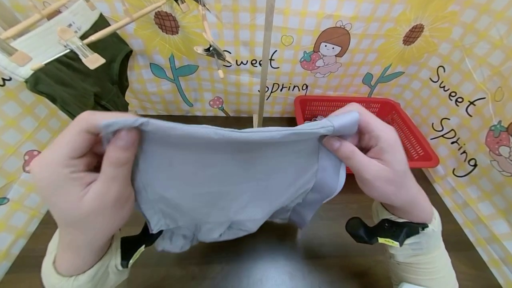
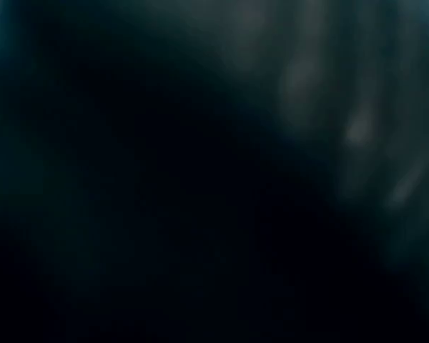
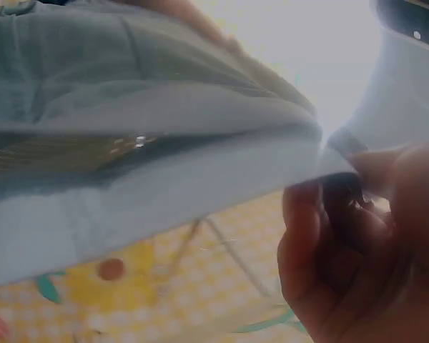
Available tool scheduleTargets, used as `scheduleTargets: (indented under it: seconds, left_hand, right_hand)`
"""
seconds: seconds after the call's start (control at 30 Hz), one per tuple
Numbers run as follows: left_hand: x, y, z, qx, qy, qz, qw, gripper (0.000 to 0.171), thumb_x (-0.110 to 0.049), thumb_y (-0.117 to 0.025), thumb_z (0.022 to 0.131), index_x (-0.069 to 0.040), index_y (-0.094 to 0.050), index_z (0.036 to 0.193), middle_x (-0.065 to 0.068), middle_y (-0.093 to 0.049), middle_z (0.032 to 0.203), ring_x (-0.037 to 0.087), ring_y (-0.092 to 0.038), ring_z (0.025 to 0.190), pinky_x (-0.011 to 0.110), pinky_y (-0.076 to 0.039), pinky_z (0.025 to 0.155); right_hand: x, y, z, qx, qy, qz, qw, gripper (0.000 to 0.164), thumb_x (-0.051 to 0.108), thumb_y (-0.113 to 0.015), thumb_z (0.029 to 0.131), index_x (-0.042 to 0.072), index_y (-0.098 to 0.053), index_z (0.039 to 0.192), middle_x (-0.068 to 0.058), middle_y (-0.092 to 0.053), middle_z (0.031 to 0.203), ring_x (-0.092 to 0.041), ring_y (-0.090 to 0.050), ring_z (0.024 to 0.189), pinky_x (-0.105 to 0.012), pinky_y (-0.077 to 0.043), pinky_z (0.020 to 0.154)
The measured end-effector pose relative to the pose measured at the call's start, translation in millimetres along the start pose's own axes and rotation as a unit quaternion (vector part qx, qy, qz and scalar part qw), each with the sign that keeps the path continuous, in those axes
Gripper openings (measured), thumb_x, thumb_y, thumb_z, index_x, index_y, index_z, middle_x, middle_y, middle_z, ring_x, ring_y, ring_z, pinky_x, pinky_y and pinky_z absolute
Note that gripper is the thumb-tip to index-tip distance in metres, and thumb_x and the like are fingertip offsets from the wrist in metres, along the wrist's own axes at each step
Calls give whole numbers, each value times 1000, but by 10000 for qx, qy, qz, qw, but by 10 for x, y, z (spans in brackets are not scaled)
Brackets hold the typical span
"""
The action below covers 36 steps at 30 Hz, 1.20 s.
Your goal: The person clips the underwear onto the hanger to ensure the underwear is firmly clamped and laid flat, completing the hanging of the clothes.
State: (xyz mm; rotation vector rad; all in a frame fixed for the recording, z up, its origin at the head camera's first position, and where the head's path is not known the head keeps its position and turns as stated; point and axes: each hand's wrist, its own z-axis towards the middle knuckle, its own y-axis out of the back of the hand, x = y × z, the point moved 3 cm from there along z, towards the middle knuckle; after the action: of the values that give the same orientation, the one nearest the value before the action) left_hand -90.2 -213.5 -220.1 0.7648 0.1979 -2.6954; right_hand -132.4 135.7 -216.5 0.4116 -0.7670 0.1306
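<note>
Light grey underpants (image 1: 228,172) hang stretched between my two hands, waistband uppermost. My left hand (image 1: 92,168) pinches the left end of the band, thumb on the near side. At the other end, my right hand (image 1: 376,159) grips the band between thumb and fingers. The right wrist view shows the cloth (image 3: 150,193) from below, with the right hand (image 3: 350,250) pinching its corner. Lower down, the fabric bunches in loose folds. The left wrist view is almost black, with only blurred pale folds at its upper right.
Dark green underpants (image 1: 96,66) with a white band hang from wooden clip hangers (image 1: 124,21) at the upper left. A thin upright post (image 1: 267,43) stands behind the cloth. A red basket (image 1: 420,146) sits at the back right on the dark wooden table (image 1: 332,257).
</note>
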Motion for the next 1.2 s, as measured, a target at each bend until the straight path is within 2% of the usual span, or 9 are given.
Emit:
scheduleTargets:
  seconds: [0.1,0.23,0.3,0.4,0.53,0.8,0.93,1.03,1.2]
  left_hand:
    - [82,-28,10,1392,661,1493,9767,10,-7,-69,97,0,-75,102,4,-58,60,7,-44,45,20,-32,44]
    - [642,-108,-192,3282,1468,2608,8960,20,-27,-58,106,-16,-67,92,-5,-38,58,13,-37,48,29,-33,48]
    - [1034,-133,-363,3797,1958,2585,8664,29,-33,-52,108,-16,-59,85,-4,-37,58,15,-37,47,32,-35,48]
    - [1520,-151,-599,3966,2553,2541,8444,36,-34,-50,109,-12,-57,81,0,-41,61,18,-41,50,34,-37,50]
    - [1900,-175,-772,3693,2970,2492,8446,34,-31,-52,108,-8,-65,87,3,-44,62,21,-43,52,36,-39,52]
    - [2326,-303,-770,3157,3605,2277,8477,46,-42,-47,109,-4,-66,91,8,-58,66,23,-50,52,35,-42,52]
    - [2404,-344,-827,3057,3934,2104,8411,43,-36,-48,109,1,-63,124,18,-72,98,31,-68,78,41,-54,70]
    - [2353,-385,-901,3277,3990,1983,8331,54,-35,-51,107,0,-44,148,24,-64,127,37,-64,109,50,-51,90]
    - [2081,-456,-1007,3861,3038,2096,8454,45,-24,-66,101,1,-55,136,21,-63,123,36,-62,108,51,-50,91]
  right_hand:
    - [-331,-174,-54,406,-865,188,9952,19,-4,-63,97,0,-66,115,-9,-71,85,-19,-67,64,-28,-54,57]
    - [-1078,-529,-305,1017,-2593,475,9592,17,12,-63,102,4,-70,115,-6,-71,84,-21,-67,68,-43,-59,64]
    - [-1430,-690,-456,1057,-3260,522,9380,20,17,-64,103,1,-72,112,-7,-71,81,-20,-66,66,-49,-59,66]
    - [-1811,-839,-600,832,-3844,422,9184,26,20,-63,103,-4,-72,111,-8,-71,81,-19,-65,66,-53,-59,69]
    - [-2104,-910,-616,206,-4146,34,9098,27,23,-58,105,0,-72,105,-4,-65,74,-16,-59,64,-39,-57,64]
    - [-2444,-897,-402,-639,-4284,-891,8969,45,31,-52,106,7,-56,69,-2,-40,60,-19,-41,57,-30,-32,54]
    - [-2565,-907,-355,-912,-4336,-578,8946,33,23,-52,107,-5,-69,109,-12,-64,87,-24,-61,75,-31,-52,69]
    - [-2547,-915,-378,-624,-4398,-525,8944,45,20,-53,106,-6,-52,142,-22,-62,126,-32,-63,109,-42,-52,93]
    - [-2297,-893,-456,486,-4243,-1065,8979,59,28,-63,101,-2,-45,148,-21,-51,142,-35,-52,128,-48,-44,105]
